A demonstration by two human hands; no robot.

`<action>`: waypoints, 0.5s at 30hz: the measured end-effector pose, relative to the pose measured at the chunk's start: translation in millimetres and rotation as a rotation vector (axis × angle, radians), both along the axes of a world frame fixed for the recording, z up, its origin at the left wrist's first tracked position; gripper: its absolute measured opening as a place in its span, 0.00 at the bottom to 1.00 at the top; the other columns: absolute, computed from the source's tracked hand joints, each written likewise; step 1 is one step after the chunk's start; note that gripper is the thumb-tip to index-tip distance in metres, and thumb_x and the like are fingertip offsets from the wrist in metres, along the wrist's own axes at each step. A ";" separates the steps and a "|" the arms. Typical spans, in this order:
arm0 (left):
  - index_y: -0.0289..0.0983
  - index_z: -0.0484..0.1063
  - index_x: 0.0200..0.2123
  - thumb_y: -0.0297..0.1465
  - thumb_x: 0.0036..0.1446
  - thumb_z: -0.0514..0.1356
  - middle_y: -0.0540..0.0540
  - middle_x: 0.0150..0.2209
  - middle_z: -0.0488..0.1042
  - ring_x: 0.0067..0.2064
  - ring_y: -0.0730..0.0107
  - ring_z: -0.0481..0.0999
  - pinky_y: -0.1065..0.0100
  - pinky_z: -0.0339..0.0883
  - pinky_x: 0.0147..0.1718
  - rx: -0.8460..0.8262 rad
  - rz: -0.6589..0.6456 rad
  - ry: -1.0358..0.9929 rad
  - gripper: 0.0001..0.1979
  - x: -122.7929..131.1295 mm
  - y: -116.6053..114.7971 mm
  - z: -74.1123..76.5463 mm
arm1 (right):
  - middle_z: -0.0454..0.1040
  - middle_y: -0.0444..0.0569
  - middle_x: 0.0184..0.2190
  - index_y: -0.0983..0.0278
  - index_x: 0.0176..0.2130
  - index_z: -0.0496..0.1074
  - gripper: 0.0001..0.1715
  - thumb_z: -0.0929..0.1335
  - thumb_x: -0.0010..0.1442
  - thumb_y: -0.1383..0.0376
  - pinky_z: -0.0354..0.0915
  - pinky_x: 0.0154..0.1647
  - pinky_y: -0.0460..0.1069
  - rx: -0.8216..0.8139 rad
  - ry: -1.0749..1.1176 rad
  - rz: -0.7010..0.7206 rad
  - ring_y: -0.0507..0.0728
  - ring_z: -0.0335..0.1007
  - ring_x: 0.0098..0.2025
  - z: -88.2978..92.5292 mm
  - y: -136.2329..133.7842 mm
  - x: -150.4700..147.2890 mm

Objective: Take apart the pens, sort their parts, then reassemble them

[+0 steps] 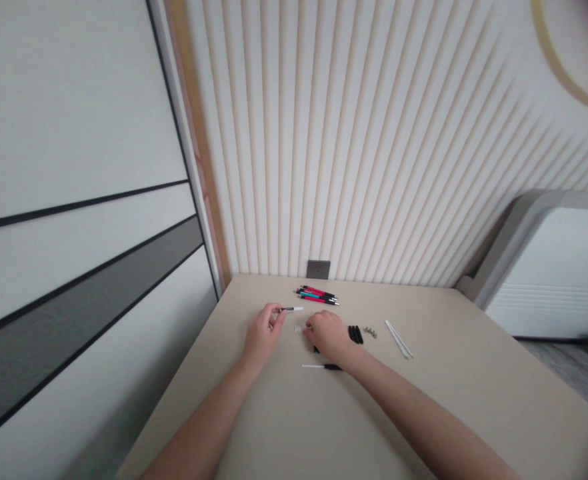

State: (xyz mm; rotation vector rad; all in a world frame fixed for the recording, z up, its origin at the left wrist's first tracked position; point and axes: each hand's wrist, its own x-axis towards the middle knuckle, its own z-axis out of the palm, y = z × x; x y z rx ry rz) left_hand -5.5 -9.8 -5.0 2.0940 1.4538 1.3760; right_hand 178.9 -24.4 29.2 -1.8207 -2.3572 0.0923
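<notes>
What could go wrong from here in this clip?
The right hand sits close to the black tubes and could knock them. The tiny metal parts lie loose and might roll away. The small pen part pinched in the left hand could slip and get lost among the other pieces.

My right hand [328, 337] covers most of a black piece [317, 349] on the bench [274, 413], so I can't tell its shape. My left hand [263, 333] hides one end of the pen part [293, 309] it pinches. A small white piece [298, 328] is too tiny to make out, as are the small grey bits [370, 332]. The pens [318, 295] overlap too much to count.
</notes>
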 end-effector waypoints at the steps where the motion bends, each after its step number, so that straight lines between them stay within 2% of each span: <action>1: 0.38 0.70 0.41 0.39 0.64 0.54 0.51 0.26 0.74 0.25 0.72 0.73 0.74 0.61 0.25 0.002 0.004 0.001 0.12 0.0 0.0 -0.2 | 0.79 0.60 0.37 0.67 0.37 0.79 0.11 0.68 0.59 0.64 0.64 0.42 0.51 -0.020 -0.010 -0.007 0.63 0.75 0.42 0.6 1.5 -2.7; 15: 0.38 0.70 0.40 0.38 0.63 0.55 0.51 0.31 0.76 0.25 0.73 0.73 0.74 0.63 0.26 0.023 -0.007 0.032 0.10 2.0 -0.2 0.9 | 0.79 0.61 0.39 0.68 0.39 0.79 0.13 0.69 0.58 0.61 0.65 0.42 0.51 -0.130 -0.068 -0.063 0.63 0.76 0.42 4.4 5.8 -13.7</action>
